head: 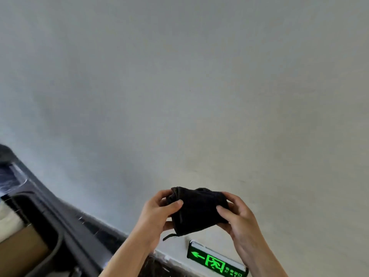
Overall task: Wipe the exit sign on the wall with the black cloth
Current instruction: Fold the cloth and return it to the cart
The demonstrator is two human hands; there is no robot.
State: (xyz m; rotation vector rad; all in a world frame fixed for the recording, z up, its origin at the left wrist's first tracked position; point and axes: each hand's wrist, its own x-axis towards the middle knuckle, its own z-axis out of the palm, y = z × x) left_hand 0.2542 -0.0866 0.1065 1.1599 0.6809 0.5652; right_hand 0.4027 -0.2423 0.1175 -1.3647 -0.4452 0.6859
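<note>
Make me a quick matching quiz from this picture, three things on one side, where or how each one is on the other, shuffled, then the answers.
Things:
1. black cloth
2. exit sign
3. left hand

States:
A. glowing green, low on the wall
B. thumb pressed on the cloth's left end
C. bunched, held between both hands

Pairs: 1-C, 2-A, 3-B

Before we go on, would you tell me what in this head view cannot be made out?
- Exit sign: its lower right corner is cut off by the bottom edge, and the small lettering is too small to read reliably.
- Black cloth: bunched between the left hand and right hand, so its full shape is hidden by folds and fingers.
- Dark frame at lower left: blurred and cut by the left edge; what it is stays unclear.
</note>
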